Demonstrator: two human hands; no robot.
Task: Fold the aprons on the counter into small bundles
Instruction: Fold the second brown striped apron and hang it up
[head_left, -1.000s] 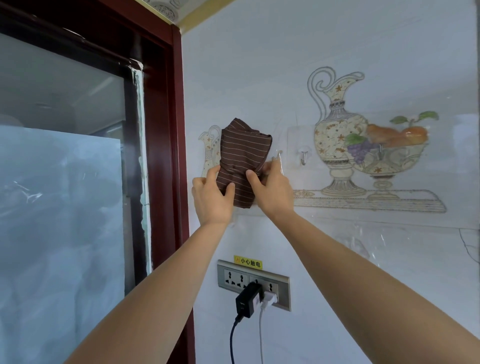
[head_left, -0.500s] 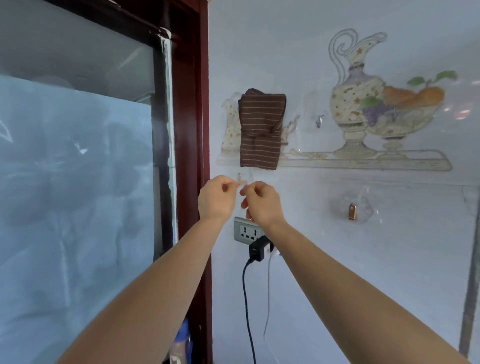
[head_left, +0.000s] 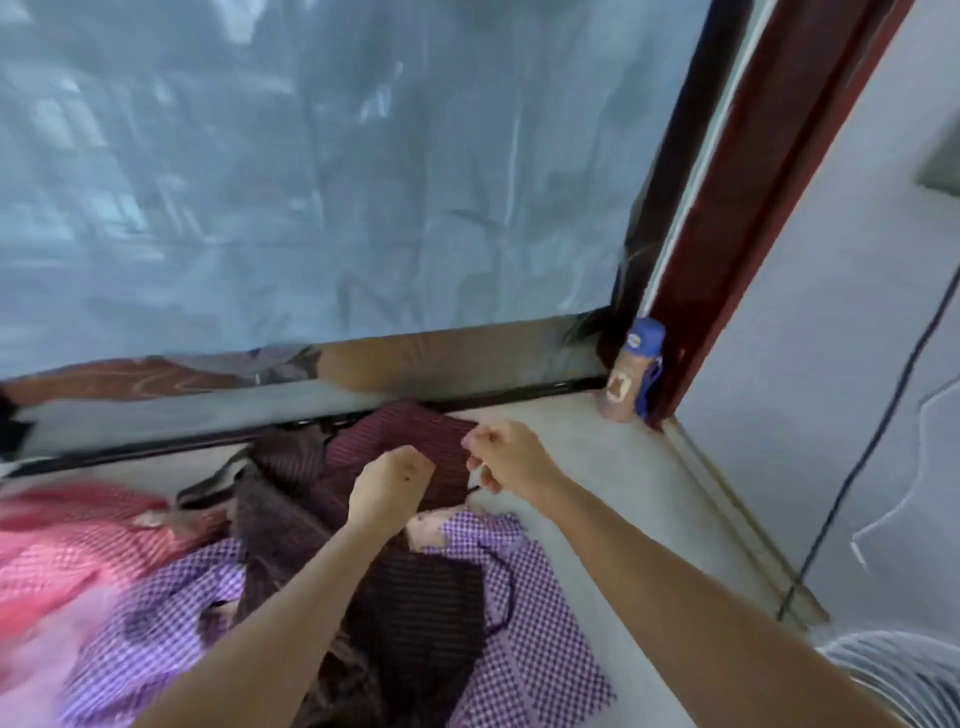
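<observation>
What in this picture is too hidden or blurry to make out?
All head view.
Left hand: its back hides whether the fingers hold cloth.
Right hand: blur hides whether it pinches a thin dark cord.
Pink apron: motion-blurred, cut by the left edge.
Bottle label: too blurred to read.

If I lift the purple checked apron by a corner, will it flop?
Probably floppy: the purple checked apron lies rumpled, edges wavy. It may drag, since the dark striped apron overlaps it.
</observation>
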